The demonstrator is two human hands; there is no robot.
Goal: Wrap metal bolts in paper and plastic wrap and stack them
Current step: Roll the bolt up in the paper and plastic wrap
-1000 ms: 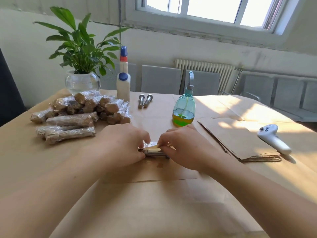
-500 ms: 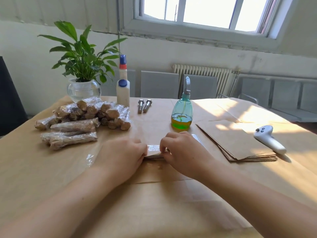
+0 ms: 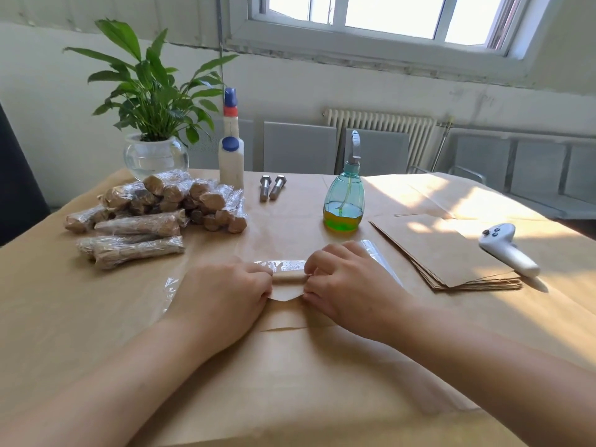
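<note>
A paper-wrapped bolt (image 3: 288, 277) lies across the table's middle on a sheet of clear plastic wrap (image 3: 377, 253). My left hand (image 3: 222, 298) grips its left end and my right hand (image 3: 351, 285) grips its right end; the ends are hidden under my fingers. A flap of paper curls below the roll. Two bare metal bolts (image 3: 272, 187) lie side by side farther back. A stack of wrapped bolts (image 3: 151, 211) sits at the left.
A stack of brown paper sheets (image 3: 451, 253) lies at the right with a white controller (image 3: 506, 250) beside it. A green spray bottle (image 3: 343, 201), a white glue bottle (image 3: 231, 156) and a potted plant (image 3: 154, 124) stand at the back.
My hands have rolled the bolt a little away from me, and more of the plastic wrap now shows beyond them. The camera has tilted down slightly.
</note>
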